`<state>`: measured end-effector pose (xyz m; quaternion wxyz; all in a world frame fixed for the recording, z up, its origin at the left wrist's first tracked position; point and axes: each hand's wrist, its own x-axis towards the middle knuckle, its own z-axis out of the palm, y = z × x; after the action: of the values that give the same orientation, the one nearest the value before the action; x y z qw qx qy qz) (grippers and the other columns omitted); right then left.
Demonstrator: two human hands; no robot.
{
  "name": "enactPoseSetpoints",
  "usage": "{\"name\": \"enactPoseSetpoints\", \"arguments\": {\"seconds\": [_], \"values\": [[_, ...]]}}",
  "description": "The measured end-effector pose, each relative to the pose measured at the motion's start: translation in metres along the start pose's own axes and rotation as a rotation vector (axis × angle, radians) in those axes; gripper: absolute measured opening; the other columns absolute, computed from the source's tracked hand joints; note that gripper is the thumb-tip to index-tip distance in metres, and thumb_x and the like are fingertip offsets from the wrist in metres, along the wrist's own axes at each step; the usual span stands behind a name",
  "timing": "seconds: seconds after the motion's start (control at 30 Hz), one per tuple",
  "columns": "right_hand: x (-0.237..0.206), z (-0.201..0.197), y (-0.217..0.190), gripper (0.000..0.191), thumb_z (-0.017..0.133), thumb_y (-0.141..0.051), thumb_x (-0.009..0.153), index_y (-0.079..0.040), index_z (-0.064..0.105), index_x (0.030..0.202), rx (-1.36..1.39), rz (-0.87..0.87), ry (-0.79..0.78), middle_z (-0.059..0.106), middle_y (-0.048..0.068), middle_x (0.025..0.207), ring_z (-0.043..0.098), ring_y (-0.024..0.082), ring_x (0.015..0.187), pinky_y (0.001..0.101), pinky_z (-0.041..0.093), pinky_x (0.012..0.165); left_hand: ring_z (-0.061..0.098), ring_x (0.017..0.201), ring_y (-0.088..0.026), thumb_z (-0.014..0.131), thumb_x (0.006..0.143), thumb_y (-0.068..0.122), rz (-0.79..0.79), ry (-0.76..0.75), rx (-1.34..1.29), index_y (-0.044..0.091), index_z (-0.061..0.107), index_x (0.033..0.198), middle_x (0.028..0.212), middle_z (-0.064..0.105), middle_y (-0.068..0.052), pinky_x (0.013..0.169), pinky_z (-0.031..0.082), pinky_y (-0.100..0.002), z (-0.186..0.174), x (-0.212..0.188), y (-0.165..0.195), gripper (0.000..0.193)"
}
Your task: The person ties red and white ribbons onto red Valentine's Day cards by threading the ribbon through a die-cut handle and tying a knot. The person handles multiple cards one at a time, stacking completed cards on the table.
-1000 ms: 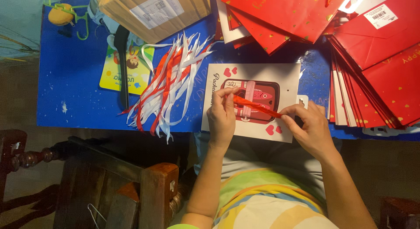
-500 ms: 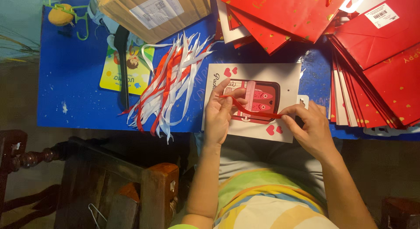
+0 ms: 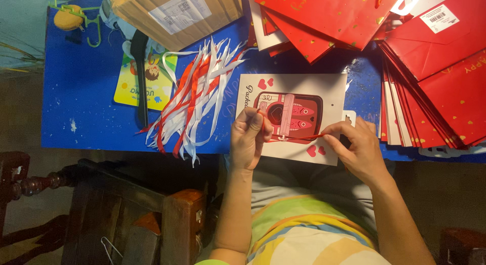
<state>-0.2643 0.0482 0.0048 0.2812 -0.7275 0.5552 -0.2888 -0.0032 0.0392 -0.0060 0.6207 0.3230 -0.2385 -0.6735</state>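
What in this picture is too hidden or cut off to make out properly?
- Head view: how the red ribbon is fixed to the white card; the left hand covers that end.
- The right hand hides the card's lower right corner.
- The red paper bags run off the top and right edges.
- The cardboard box is cut by the top edge.

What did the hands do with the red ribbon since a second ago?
The left hand slid left along the red ribbon, off the card's picture to its left edge, pulling the ribbon straighter. The right hand kept pinching the other end. The card and ribbon pile stayed put.
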Motion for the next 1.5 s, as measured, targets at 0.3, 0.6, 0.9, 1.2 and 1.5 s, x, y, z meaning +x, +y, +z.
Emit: {"name": "enactPoseSetpoints", "arguments": {"seconds": [0.3,0.6,0.9,1.2,1.5], "values": [[-0.005,-0.002,0.017,0.010,0.073,-0.023,0.090,-0.017,0.078,0.095,0.097,-0.054,-0.071,0.071,0.000,0.085,0.058,0.019,0.091,0.0389,0.033,0.100,0.051,0.062,-0.005,0.070,0.102,0.022,0.047,-0.005,0.182,0.004,0.068,0.103,0.079,0.067,-0.003,0.055,0.039,-0.017,0.005,0.005,-0.001,0.018],[-0.010,-0.003,0.027,0.022,0.068,-0.022,0.095,-0.012,0.074,0.114,0.235,0.055,-0.066,0.068,0.003,0.094,0.056,0.020,0.100,0.0364,0.041,0.100,0.066,0.081,-0.005,0.072,0.099,0.021,-0.014,-0.209,0.653,0.002,0.072,0.103,0.091,0.073,-0.001,0.072,0.054,-0.021,0.051,0.037,-0.035,0.019],[-0.001,0.004,0.018,0.053,0.054,-0.029,0.107,-0.004,0.049,0.154,0.546,0.285,0.094,0.064,0.008,0.110,0.058,0.011,0.099,0.0273,0.047,0.092,0.073,0.088,-0.008,0.075,0.094,0.024,0.046,-0.118,0.893,0.005,0.074,0.101,0.093,0.077,-0.002,0.082,0.057,-0.025,0.071,0.034,-0.026,0.020],[0.002,-0.005,0.025,0.043,0.043,-0.019,0.106,0.004,0.062,0.137,0.755,0.258,0.055,0.069,0.010,0.128,0.062,0.013,0.118,0.0253,0.043,0.107,0.074,0.086,-0.009,0.078,0.091,0.024,0.039,-0.126,0.912,0.006,0.075,0.100,0.091,0.077,-0.001,0.081,0.058,-0.025,0.074,0.034,-0.031,0.020],[0.009,-0.015,0.041,0.042,0.051,-0.014,0.099,0.006,0.065,0.134,0.709,0.360,-0.045,0.070,0.013,0.123,0.062,0.016,0.113,0.0297,0.045,0.102,0.072,0.088,-0.011,0.078,0.092,0.020,0.071,-0.181,0.868,0.004,0.078,0.100,0.097,0.075,-0.004,0.083,0.057,-0.025,0.073,0.031,-0.040,0.018]]}}
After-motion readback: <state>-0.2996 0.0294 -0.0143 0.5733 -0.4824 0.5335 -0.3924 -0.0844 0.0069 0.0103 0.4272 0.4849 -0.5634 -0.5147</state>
